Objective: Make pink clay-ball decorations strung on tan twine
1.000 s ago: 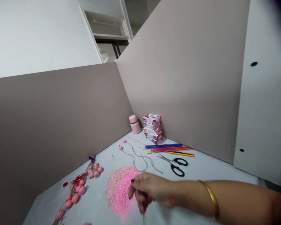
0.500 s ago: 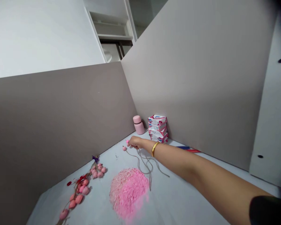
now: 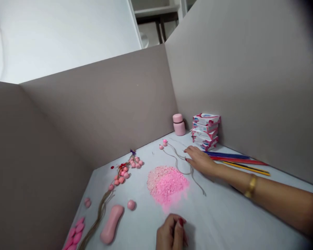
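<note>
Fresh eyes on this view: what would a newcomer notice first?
Probably the bright pink heap of flakes in the middle of the pale tabletop. Beyond it, a stack of pink-and-white boxes stands to the right of a pink bottle. A gold bangle also catches the eye, on the right arm.

Reads as a craft booth: I'm at a white worktop (image 3: 224,218) walled in by plain grey-brown partitions (image 3: 114,107). Evidence: heap of pink shavings (image 3: 167,184), pink balls on cords (image 3: 165,142), coloured strips (image 3: 228,155), stacked boxes (image 3: 205,130) by a pink flask (image 3: 179,128). Shelving (image 3: 156,12) visible above the partitions; home or office, can't tell.
</note>
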The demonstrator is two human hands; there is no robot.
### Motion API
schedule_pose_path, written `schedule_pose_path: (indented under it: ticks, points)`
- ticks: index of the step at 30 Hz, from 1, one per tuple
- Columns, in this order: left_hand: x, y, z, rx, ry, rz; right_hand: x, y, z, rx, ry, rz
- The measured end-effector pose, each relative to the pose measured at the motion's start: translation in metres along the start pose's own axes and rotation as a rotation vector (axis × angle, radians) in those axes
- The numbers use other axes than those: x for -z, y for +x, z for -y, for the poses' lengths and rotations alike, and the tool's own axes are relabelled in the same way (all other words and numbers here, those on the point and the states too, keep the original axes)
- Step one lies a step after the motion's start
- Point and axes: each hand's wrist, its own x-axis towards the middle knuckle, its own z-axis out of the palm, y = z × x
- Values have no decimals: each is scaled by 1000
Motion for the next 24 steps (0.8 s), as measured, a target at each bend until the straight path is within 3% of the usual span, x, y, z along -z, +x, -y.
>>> schedule_pose_path:
  ticks: [3,7,9,11,16,20,24]
  points:
    - [26,2,-7,-55,88,-232,-4,-37,14,152,36,-40]
    - [82,-1,-10,-9,226,-579,-20,-81,34,379,179,26]
    - [113,-2,-5,39,296,-751,-29,-96,41,415,231,77]
    - [142,-3,3,93,388,-841,-36,-105,46,427,266,111]
    - [195,-4,26,144,722,-749,-37,-109,60,445,307,168]
    - [209,-7,44,215,823,-690,-32,-103,89,469,332,198]
    - [216,-13,58,267,733,-725,-36,-91,134,520,433,273]
